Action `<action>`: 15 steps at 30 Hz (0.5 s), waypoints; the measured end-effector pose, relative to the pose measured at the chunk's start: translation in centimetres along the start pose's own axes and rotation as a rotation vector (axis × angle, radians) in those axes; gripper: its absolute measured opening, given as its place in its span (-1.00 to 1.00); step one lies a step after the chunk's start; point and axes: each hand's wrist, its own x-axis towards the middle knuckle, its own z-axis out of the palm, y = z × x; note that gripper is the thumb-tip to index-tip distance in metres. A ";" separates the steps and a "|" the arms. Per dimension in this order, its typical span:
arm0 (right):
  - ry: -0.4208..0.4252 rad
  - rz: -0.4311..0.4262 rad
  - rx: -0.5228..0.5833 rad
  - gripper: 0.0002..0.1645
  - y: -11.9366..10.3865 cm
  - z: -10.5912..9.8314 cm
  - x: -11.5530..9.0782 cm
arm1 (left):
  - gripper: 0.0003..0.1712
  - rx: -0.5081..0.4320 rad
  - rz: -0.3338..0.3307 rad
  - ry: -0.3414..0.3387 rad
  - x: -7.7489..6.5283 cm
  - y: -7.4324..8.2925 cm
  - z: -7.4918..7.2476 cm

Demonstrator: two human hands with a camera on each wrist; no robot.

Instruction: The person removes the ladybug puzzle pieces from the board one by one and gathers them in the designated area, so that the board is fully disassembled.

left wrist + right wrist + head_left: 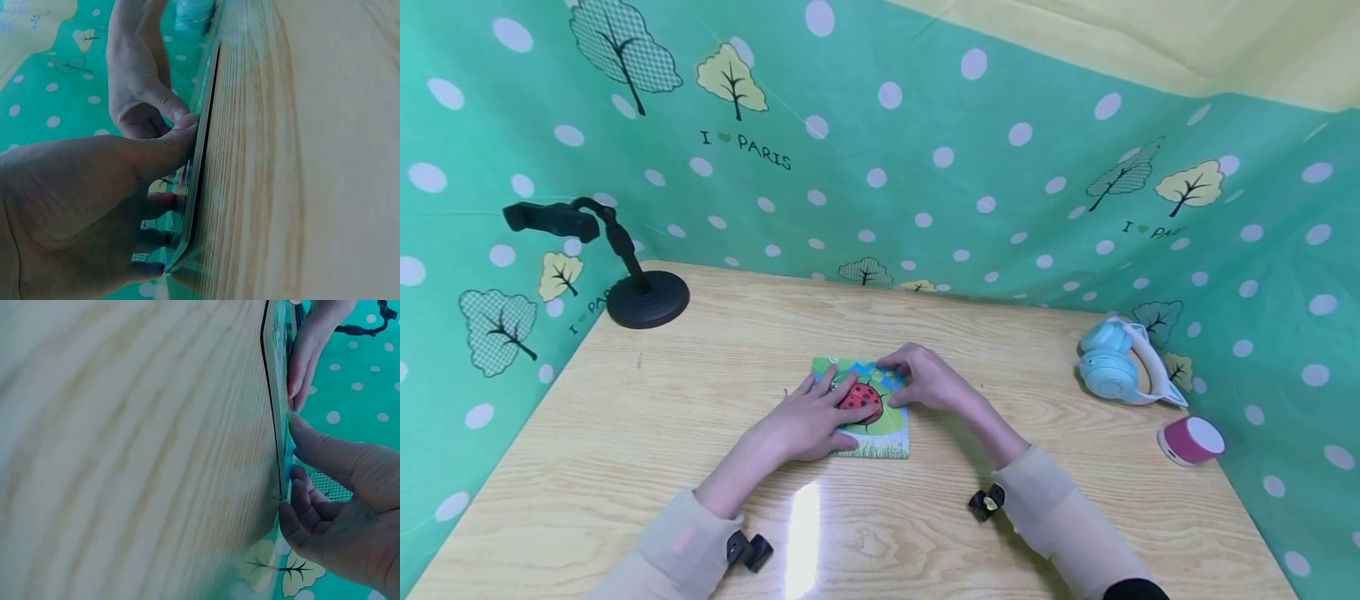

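Observation:
On the wooden table lies a thin square board (pixel 887 446) with a red ladybug on a green and blue picture. My left hand (pixel 805 423) rests on its left part, fingers spread and straight over the ladybug, the thumb near the front edge. At the upper right corner of the board, my right hand (pixel 931 379) has its fingers curled at the edge and its thumb on the picture. The right wrist view shows the right thumb (pixel 325 447) against the board's face. Seen edge-on in the left wrist view, the board (pixel 201 147) lies flat on the table.
A black stand (pixel 647 300) with a bent arm is at the back left. Blue and white headphones (pixel 1112 371) and a pink cylinder (pixel 1191 440) with a white top sit at the right. Green dotted cloth (pixel 917 183) hangs behind the table (pixel 880 533).

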 end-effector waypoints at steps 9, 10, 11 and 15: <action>-0.007 -0.021 0.006 -0.27 0.7 0.0 0.0 | -0.36 0.006 -0.002 0.000 0.3 0.0 0.1; -0.008 -0.024 0.009 -0.27 0.8 0.0 0.0 | -0.36 0.006 -0.002 0.000 0.3 0.0 0.1; -0.009 -0.027 0.012 -0.27 0.8 0.0 0.0 | -0.36 0.006 -0.001 0.000 0.3 0.0 0.1; -0.017 -0.034 0.023 -0.28 1.0 0.1 0.1 | -0.36 0.001 -0.003 -0.002 0.3 -0.1 0.2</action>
